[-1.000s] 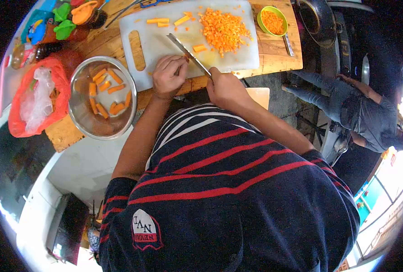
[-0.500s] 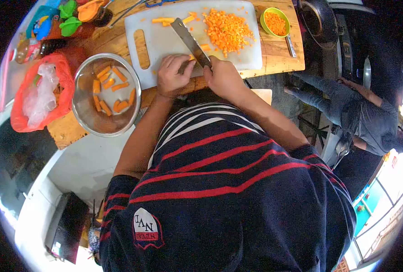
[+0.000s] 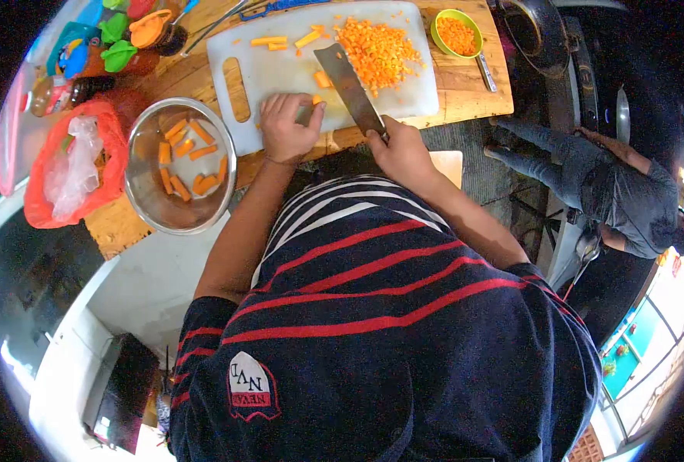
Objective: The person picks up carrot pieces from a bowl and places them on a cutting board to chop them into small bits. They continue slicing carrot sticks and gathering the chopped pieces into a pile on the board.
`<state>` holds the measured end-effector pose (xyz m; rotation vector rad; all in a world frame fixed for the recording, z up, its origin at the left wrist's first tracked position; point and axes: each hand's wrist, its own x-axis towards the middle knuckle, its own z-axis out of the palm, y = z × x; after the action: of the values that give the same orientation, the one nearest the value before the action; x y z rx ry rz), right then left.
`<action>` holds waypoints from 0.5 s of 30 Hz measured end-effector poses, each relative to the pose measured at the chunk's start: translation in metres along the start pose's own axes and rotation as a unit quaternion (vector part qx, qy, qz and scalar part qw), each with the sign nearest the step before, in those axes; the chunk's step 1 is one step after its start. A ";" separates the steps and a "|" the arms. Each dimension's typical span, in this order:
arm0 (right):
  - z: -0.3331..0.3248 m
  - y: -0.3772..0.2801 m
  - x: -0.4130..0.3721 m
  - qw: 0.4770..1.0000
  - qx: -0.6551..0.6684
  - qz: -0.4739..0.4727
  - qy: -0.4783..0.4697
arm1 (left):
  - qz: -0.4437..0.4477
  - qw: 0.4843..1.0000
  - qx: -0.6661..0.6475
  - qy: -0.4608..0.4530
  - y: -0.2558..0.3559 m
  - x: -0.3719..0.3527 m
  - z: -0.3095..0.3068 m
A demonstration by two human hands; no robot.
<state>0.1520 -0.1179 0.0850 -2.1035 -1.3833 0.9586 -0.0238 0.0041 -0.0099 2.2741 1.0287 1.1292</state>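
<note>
Carrot piece [image 3: 316, 99] sits near the front edge of the cutting board [image 3: 273, 65], right at the fingertips of the left hand [image 3: 286, 127]. That hand is loosely curled with its fingers down on the board, and I can't tell if it actually pinches the piece or just rests beside it. The right hand [image 3: 400, 150] is wrapped shut around the handle of the knife [image 3: 348, 81]. The blade is over the middle of the board, broad side showing, with another chunk [image 3: 323, 78] just beside it. The diced pile [image 3: 377, 50] is toward the board's far right. Off the board's left end there's a steel bowl [image 3: 130, 165] with carrot sticks [image 3: 184, 154].

My two cents: tuck the fingertips behind the knuckles, stand the blade upright before it comes down, and match the cubes in the pile.
</note>
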 end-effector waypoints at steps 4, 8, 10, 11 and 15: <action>0.003 0.017 0.000 0.999 0.034 0.013 0.026 | -0.005 1.000 0.011 -0.004 -0.001 -0.001 0.001; 0.001 0.020 0.001 0.999 0.015 -0.020 0.025 | -0.018 1.000 0.004 -0.004 0.004 0.002 -0.001; -0.001 0.013 -0.001 1.000 0.016 0.000 -0.025 | -0.020 1.000 0.006 -0.005 0.006 0.002 -0.001; -0.001 0.011 -0.003 1.000 0.016 -0.001 -0.026 | -0.031 0.999 0.011 -0.008 0.007 0.003 -0.001; -0.001 0.006 -0.007 1.000 0.013 -0.003 -0.026 | -0.045 0.999 0.020 -0.022 0.003 0.002 -0.001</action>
<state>0.1543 -0.1270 0.0834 -2.0682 -1.3930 1.0303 -0.0224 0.0031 -0.0065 2.2488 1.1327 1.0272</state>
